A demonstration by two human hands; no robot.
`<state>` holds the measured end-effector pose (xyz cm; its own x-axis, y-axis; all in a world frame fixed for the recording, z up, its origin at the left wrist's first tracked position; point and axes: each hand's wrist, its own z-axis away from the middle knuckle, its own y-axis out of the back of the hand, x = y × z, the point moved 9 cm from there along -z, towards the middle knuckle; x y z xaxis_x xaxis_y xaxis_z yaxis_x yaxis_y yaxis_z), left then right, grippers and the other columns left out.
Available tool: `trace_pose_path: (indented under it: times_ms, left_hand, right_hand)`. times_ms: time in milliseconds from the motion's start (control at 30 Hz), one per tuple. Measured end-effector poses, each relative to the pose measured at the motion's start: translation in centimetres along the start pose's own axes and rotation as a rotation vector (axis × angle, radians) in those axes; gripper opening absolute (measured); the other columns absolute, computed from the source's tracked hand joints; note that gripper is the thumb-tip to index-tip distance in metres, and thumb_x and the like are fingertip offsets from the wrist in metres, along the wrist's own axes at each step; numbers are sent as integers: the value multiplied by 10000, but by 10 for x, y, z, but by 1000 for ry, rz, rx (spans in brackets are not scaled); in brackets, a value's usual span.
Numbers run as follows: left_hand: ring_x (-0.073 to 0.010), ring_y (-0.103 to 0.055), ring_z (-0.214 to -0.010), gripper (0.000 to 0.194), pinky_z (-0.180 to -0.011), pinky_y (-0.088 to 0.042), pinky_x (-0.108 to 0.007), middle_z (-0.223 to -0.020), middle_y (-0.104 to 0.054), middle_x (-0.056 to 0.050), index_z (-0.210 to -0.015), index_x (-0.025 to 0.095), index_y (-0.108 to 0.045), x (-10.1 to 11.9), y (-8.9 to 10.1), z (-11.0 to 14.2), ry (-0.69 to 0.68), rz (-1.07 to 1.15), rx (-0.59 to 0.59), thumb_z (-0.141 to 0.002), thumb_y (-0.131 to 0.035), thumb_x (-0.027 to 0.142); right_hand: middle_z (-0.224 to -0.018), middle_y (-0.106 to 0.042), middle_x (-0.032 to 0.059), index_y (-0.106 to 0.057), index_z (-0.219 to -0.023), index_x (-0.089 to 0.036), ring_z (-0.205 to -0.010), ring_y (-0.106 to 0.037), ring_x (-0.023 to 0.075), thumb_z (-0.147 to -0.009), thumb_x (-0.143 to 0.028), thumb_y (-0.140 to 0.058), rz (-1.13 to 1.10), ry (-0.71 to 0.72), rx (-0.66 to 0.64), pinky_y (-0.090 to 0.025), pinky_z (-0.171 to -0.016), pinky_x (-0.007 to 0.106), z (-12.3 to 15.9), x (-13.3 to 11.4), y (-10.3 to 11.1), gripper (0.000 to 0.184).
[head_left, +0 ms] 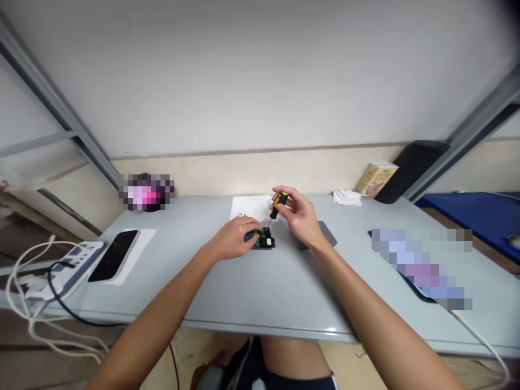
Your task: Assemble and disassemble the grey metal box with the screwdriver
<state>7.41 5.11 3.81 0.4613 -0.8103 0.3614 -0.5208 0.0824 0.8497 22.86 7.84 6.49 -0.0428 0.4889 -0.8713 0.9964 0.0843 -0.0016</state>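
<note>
Pins the circuit board (257, 240) on the middle of the table (260, 292) with the left hand (238, 238) curled over its left side, probably to prevent sliding. On a black part (264, 243) at its right, a white label (268, 242), illegible. Grasps a black-and-yellow screwdriver (279, 205) in the right hand (299, 214), tilted tip-down, apparently for reaching a screw; tip contact impossible to confirm. Farther off, small dark pieces (241, 215) on white paper (252, 204), perhaps for easy spotting. At far right, a carton (376, 180), its printing too small to read.
</note>
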Motion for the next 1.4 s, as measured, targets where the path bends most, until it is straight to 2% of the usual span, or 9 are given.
trace_pose_path:
  times_ms: [433,933,1167,1400]
  left_hand:
    - [-239,-693,-1116,236,-1005,-532,-404,-1164,-761,-73,-1177,218,-698,0,-1,1,3,-2,-9,-978,-578,175]
    - [-241,-690,-1123,236,-1019,-527,-416,-1172,-754,-75,-1177,230,-705,-2,-2,2,17,-3,-21,-970,-602,179]
    - [-245,-689,-1112,220,-1004,-531,-412,-1166,-748,-75,-1167,231,-707,0,0,2,22,-12,-29,-972,-611,201]
    - [-256,-685,-1139,197,-1037,-521,-423,-1181,-746,-69,-1137,232,-707,1,-1,1,34,7,-54,-944,-670,226]
  right_hand:
    - [-1018,-625,31,-652,-1193,-294,-890,-679,182,-913,-341,-697,-16,4,5,-586,-793,354,0,-1,-2,287]
    - [-999,-629,31,-642,-1155,-287,-895,-665,184,-914,-360,-695,-5,11,6,-579,-798,351,2,-2,-5,257]
    - [-1008,-620,28,-638,-1166,-294,-879,-669,185,-912,-369,-700,1,11,14,-572,-749,336,1,0,-3,272]
    - [-1006,-618,29,-651,-1160,-296,-887,-670,188,-914,-342,-706,-22,13,1,-573,-786,353,2,-1,-5,256]
